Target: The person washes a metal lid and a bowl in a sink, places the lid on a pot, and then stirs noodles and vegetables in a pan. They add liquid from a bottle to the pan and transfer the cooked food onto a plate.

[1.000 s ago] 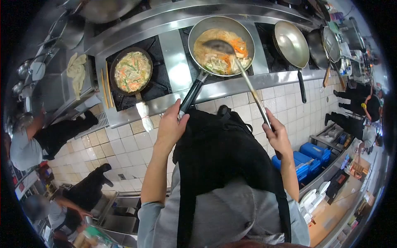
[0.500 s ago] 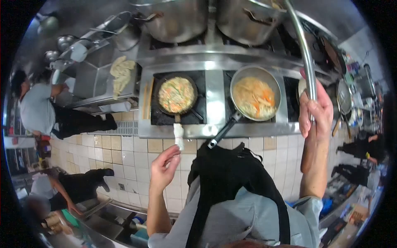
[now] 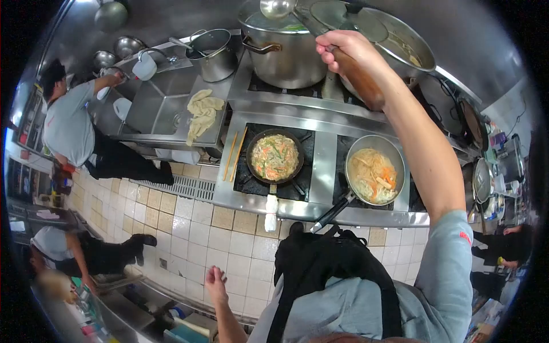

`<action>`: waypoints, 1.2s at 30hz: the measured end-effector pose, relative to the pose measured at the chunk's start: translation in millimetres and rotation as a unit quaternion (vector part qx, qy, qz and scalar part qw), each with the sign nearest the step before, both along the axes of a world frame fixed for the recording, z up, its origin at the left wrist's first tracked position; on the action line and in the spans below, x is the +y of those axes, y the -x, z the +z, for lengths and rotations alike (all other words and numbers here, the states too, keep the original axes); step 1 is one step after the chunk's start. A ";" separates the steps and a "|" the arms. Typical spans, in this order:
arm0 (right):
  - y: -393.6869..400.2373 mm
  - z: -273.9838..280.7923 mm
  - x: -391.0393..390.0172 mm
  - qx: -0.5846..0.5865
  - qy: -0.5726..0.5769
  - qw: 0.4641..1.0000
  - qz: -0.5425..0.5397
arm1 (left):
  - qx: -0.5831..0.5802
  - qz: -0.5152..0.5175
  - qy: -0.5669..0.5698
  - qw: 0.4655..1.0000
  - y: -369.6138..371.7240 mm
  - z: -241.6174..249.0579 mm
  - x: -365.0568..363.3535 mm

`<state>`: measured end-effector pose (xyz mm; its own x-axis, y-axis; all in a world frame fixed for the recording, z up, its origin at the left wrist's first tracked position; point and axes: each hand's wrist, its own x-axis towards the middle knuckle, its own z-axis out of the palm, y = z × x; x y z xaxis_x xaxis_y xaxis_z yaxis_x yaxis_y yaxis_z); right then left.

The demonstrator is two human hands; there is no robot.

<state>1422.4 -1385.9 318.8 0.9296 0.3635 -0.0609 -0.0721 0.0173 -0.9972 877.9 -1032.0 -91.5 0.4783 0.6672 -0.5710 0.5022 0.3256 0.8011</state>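
Observation:
My right hand [image 3: 355,50] is closed around the ladle [image 3: 359,80], near where its wooden handle meets the metal shaft. The ladle's bowl hangs above the lidded stockpot at the back, and the wooden end lies along my forearm. My left hand [image 3: 215,284] is low, over the floor tiles, with fingers loosely bent and nothing visible in them. In front of me, a dark frying pan [image 3: 274,182] with a cloth-wrapped handle holds a vegetable mixture [image 3: 275,157]. To its right, a pan [image 3: 401,180] with a black handle holds broth, noodle-like strands and carrot pieces.
Two large pots, a left stockpot [image 3: 286,54] and a right pot [image 3: 420,57] with a glass lid [image 3: 349,20] tilted over it, stand behind the burners. Chopsticks [image 3: 238,154] lie left of the frying pan. A cloth [image 3: 203,114] drapes the sink edge. Co-workers [image 3: 71,126] stand at left.
My right hand has swung the ladle forward and left over the back pots. My left hand has drawn back from the frying pan's wrapped handle, and the view has shifted.

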 end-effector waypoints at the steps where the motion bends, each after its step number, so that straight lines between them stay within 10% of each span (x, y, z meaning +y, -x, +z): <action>1: -6.8 -3.3 6.7 0.014 -0.013 1.000 -0.001 | 0.033 0.003 0.020 0.999 21.3 -15.8 0.4; 18: -80.0 -34.5 34.4 0.028 0.041 0.999 -0.017 | 0.175 -0.004 0.082 0.981 128.0 -39.5 -43.0; 27: -55.4 3.1 -6.9 0.213 -0.320 0.914 0.133 | 0.181 -0.012 0.048 0.982 115.1 -31.7 -47.9; 36: 98.9 28.7 -136.5 0.245 -0.436 0.852 0.154 | 0.127 -0.082 0.038 0.988 95.7 -21.2 -89.8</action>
